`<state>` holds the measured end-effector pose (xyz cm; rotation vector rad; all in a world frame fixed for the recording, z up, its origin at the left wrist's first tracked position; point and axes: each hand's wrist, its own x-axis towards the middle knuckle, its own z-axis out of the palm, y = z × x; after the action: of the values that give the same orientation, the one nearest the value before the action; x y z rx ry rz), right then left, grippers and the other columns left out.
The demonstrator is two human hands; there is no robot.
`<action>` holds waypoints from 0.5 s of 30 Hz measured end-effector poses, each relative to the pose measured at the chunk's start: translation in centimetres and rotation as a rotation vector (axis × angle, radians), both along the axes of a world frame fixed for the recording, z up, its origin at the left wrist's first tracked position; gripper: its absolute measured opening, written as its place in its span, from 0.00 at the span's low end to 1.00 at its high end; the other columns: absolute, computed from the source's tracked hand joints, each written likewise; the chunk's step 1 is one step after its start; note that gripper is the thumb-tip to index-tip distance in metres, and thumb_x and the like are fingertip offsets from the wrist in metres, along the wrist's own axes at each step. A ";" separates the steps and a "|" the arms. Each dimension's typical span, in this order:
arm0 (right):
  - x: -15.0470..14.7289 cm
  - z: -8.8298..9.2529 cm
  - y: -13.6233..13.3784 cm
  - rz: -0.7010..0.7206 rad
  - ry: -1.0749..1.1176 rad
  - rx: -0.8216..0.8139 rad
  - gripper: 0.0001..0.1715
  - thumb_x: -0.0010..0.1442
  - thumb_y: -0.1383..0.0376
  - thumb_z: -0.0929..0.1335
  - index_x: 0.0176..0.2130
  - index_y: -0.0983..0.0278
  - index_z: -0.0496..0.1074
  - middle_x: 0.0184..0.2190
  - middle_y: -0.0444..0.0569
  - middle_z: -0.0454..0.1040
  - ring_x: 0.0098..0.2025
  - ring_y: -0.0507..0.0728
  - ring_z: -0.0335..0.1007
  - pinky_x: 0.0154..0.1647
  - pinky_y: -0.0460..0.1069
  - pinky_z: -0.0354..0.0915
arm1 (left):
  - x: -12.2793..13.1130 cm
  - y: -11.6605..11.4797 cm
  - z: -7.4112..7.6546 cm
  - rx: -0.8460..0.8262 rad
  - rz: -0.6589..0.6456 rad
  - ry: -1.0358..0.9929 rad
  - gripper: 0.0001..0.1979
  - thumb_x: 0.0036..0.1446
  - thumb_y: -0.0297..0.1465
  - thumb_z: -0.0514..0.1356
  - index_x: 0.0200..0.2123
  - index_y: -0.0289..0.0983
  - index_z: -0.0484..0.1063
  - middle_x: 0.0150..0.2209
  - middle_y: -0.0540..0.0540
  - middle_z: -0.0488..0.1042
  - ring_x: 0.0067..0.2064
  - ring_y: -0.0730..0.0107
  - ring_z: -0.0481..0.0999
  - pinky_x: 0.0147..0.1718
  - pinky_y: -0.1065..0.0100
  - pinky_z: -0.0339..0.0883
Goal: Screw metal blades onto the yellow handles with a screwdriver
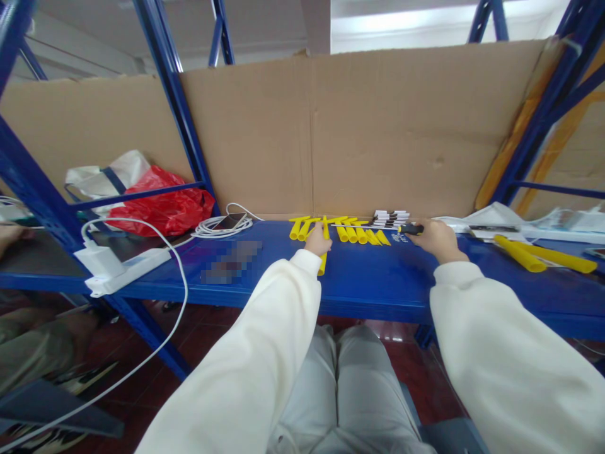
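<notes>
My left hand (318, 239) is closed around a yellow tube-like piece (322, 263), whose round open end points toward me. In my right hand (438, 238) is a screwdriver (410, 229) with a black and yellow handle. Its long thin shaft reaches left to the yellow piece; my left fingers hide whether the tip touches it. More yellow pieces (351, 233) of the same kind lie in a row on both sides of my left hand. Shorter yellow pieces (378, 238) lie at the row's right end, in front of several small white-and-black items (390, 218).
A blue shelf table (368, 284) is backed by a cardboard panel (397, 126). Coiled white cable (222, 226), a red plastic bag (163, 198) and a white power strip (132, 270) are at left. Larger yellow tubes (522, 255) lie right. A person's hand (10, 234) shows far left.
</notes>
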<state>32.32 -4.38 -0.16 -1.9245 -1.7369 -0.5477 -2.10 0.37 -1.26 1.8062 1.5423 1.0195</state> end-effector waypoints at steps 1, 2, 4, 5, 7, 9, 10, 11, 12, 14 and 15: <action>0.0 0.0 0.1 -0.010 0.007 -0.023 0.24 0.64 0.55 0.72 0.56 0.58 0.88 0.44 0.58 0.88 0.48 0.72 0.81 0.46 0.60 0.70 | 0.0 0.0 0.0 0.000 -0.001 -0.003 0.30 0.66 0.15 0.62 0.68 0.36 0.66 0.47 0.43 0.86 0.34 0.69 0.87 0.42 0.70 0.81; 0.0 0.0 0.2 -0.008 0.008 -0.036 0.24 0.64 0.56 0.72 0.56 0.58 0.88 0.45 0.58 0.88 0.48 0.72 0.82 0.47 0.59 0.71 | -0.1 0.1 -0.1 0.002 0.000 -0.008 0.30 0.66 0.15 0.63 0.68 0.36 0.66 0.47 0.44 0.87 0.34 0.69 0.87 0.42 0.69 0.81; 0.0 0.0 0.3 0.034 -0.004 -0.024 0.25 0.64 0.57 0.72 0.56 0.60 0.88 0.49 0.59 0.88 0.50 0.72 0.82 0.50 0.60 0.72 | -0.2 0.2 -0.2 0.010 0.005 -0.022 0.33 0.64 0.16 0.66 0.69 0.38 0.66 0.48 0.44 0.87 0.35 0.67 0.88 0.44 0.68 0.82; 0.1 0.1 0.4 0.066 -0.015 -0.008 0.26 0.64 0.57 0.71 0.57 0.61 0.87 0.50 0.60 0.88 0.52 0.72 0.82 0.52 0.60 0.72 | -0.2 0.3 -0.2 0.016 0.009 -0.029 0.34 0.63 0.17 0.67 0.69 0.39 0.66 0.48 0.44 0.87 0.36 0.66 0.89 0.46 0.67 0.82; 0.2 0.0 0.6 0.109 -0.029 0.023 0.26 0.65 0.58 0.70 0.56 0.63 0.87 0.52 0.63 0.87 0.54 0.74 0.80 0.54 0.62 0.72 | -0.3 0.5 -0.2 0.029 0.018 -0.034 0.35 0.61 0.18 0.70 0.69 0.39 0.66 0.50 0.43 0.87 0.38 0.64 0.90 0.48 0.65 0.83; 0.3 -0.1 0.8 0.117 -0.033 0.046 0.26 0.65 0.59 0.68 0.56 0.65 0.86 0.50 0.65 0.86 0.54 0.75 0.78 0.55 0.64 0.71 | -0.3 0.5 -0.2 0.036 0.021 -0.031 0.36 0.61 0.20 0.71 0.69 0.40 0.66 0.50 0.43 0.87 0.39 0.63 0.91 0.50 0.64 0.83; 0.4 -0.2 0.9 0.115 -0.035 0.059 0.26 0.65 0.59 0.68 0.56 0.65 0.86 0.49 0.66 0.85 0.53 0.76 0.77 0.55 0.65 0.71 | -0.3 0.5 -0.2 0.040 0.018 -0.030 0.37 0.61 0.20 0.71 0.70 0.40 0.65 0.50 0.43 0.87 0.39 0.63 0.91 0.51 0.63 0.83; 0.5 -0.3 1.0 0.113 -0.039 0.076 0.27 0.65 0.58 0.68 0.56 0.65 0.86 0.49 0.66 0.84 0.53 0.76 0.76 0.55 0.66 0.70 | -0.3 0.5 -0.2 0.044 0.011 -0.031 0.37 0.60 0.21 0.72 0.70 0.40 0.65 0.50 0.43 0.87 0.40 0.62 0.91 0.51 0.63 0.83; 0.6 -0.4 1.1 0.112 -0.046 0.093 0.27 0.64 0.58 0.69 0.57 0.65 0.85 0.49 0.66 0.83 0.53 0.76 0.74 0.55 0.66 0.69 | -0.3 0.5 -0.2 0.049 0.003 -0.034 0.37 0.60 0.21 0.72 0.70 0.40 0.65 0.49 0.44 0.88 0.40 0.62 0.91 0.51 0.62 0.83; 0.9 -0.7 1.3 0.110 -0.061 0.117 0.28 0.63 0.57 0.70 0.58 0.63 0.85 0.48 0.65 0.82 0.53 0.75 0.73 0.55 0.66 0.68 | -0.3 0.4 -0.2 0.057 -0.013 -0.040 0.37 0.60 0.22 0.73 0.70 0.40 0.65 0.47 0.45 0.88 0.39 0.63 0.90 0.50 0.62 0.83; 1.0 -0.8 1.4 0.111 -0.066 0.120 0.28 0.62 0.56 0.71 0.58 0.62 0.85 0.48 0.64 0.81 0.53 0.75 0.72 0.55 0.65 0.68 | -0.3 0.4 -0.2 0.059 -0.018 -0.041 0.37 0.61 0.23 0.73 0.70 0.40 0.65 0.46 0.46 0.88 0.38 0.63 0.90 0.50 0.63 0.83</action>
<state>33.34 -2.97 -0.94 -1.7346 -1.7965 -0.6657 -2.39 0.75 -1.48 1.8239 1.4833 1.0974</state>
